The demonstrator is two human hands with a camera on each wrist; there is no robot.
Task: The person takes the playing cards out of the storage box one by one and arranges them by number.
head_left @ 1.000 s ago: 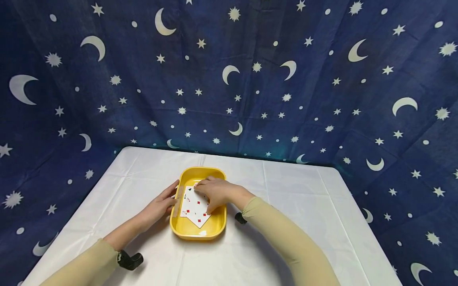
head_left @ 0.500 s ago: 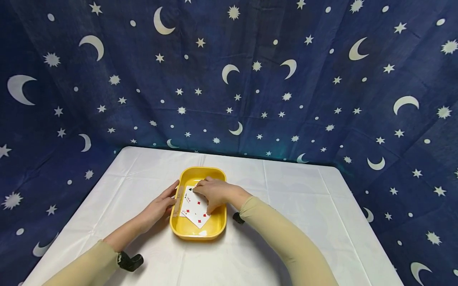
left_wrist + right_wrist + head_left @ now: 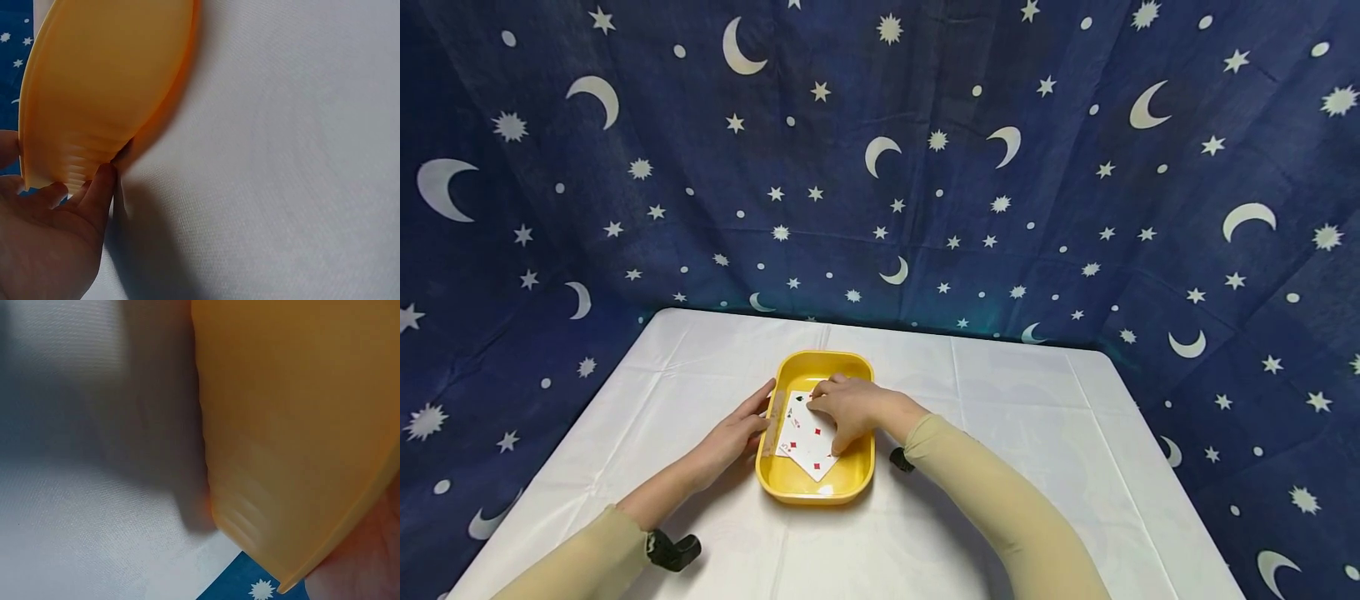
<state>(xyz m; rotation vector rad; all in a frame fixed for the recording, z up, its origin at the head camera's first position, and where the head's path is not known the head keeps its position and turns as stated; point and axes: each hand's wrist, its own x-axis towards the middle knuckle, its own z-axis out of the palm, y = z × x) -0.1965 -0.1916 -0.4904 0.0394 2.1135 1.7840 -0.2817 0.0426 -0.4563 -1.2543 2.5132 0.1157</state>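
A yellow tray [image 3: 808, 493] with rounded corners stands on the white-covered table. Inside it lies a small overlapping pile of playing cards [image 3: 808, 454], faces up, with red diamonds on the top card and an ace showing beneath. My right hand [image 3: 853, 410] reaches over the tray's right side, curved fingers and thumb holding the cards; the palm hides part of them. My left hand [image 3: 727, 443] rests its extended fingers against the tray's left outer wall. In the left wrist view those fingertips [image 3: 103, 178] touch the ridged wall of the tray [image 3: 112, 69].
A brownish strip [image 3: 774, 417] runs along the tray's left inner wall. White cloth [image 3: 1015, 433] covers the table. A dark blue curtain [image 3: 850, 167] with moons and stars rises behind and at both sides. Black wrist devices [image 3: 673, 550] show under the sleeves.
The top card has slid slightly toward me, along with my right fingers and thumb, uncovering a little more of the cards' upper left. My left hand and the tray stay put.
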